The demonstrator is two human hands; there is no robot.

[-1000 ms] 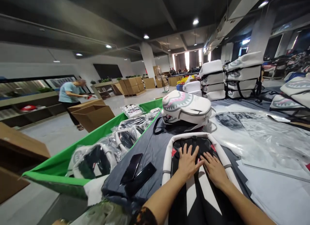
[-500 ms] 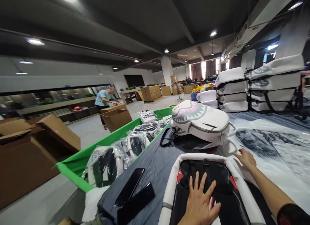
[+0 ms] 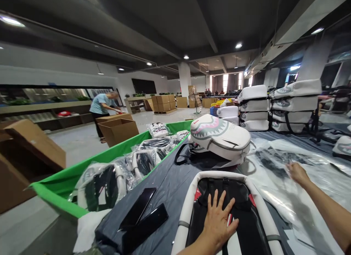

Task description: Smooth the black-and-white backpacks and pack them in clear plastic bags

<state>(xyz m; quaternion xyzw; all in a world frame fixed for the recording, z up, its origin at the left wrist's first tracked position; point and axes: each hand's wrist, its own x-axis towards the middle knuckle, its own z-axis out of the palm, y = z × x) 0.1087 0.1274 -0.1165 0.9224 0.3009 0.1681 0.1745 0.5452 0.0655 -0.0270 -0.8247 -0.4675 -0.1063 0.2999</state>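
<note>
My left hand [image 3: 216, 220] lies flat with spread fingers on the black back panel of a white-edged backpack [image 3: 242, 203], whose straps face up in front of me. Off to the right, my right hand [image 3: 299, 174] has its fingers closed on the edge of a clear plastic bag [image 3: 268, 174] from the spread-out pile. Just beyond the backpack under my left hand rests another backpack [image 3: 236, 136], white with a shark-mouth print in grey and pink.
Left of the table, a green-edged bin [image 3: 55, 191] holds several bagged backpacks. Two dark phones [image 3: 148, 222] lie on the grey table cover. Stacks of white backpacks [image 3: 297, 103] stand at the back right. A person [image 3: 101, 108] bends over a cardboard box [image 3: 119, 132] across the floor.
My right hand has moved right, from beside the backpack onto the plastic bags, and its fingers have closed. My left hand stays on the backpack. The view has shifted somewhat right.
</note>
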